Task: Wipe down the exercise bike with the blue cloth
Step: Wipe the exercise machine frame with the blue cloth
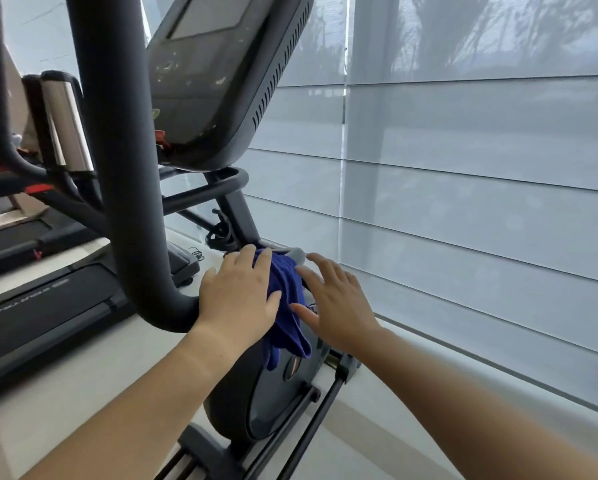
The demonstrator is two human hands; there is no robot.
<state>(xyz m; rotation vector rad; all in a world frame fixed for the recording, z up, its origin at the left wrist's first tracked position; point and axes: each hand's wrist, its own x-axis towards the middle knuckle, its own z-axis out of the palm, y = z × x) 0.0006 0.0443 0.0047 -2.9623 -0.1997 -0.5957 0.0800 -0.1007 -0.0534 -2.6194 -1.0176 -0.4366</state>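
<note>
Blue cloth (287, 303) lies draped over the top of the exercise bike (256, 403) housing, between my hands. My left hand (238, 296) lies flat, fingers extended, its edge on the cloth. My right hand (335, 306) is open, fingers spread, beside the cloth, gripping nothing.

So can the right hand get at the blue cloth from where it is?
Probably yes: the right hand, fingers spread, sits right beside the blue cloth draped on the bike housing, with nothing between them.

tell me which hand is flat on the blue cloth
The left hand presses the blue cloth onto the dark bike housing; the right hand hovers beside it, fingers spread.
</note>
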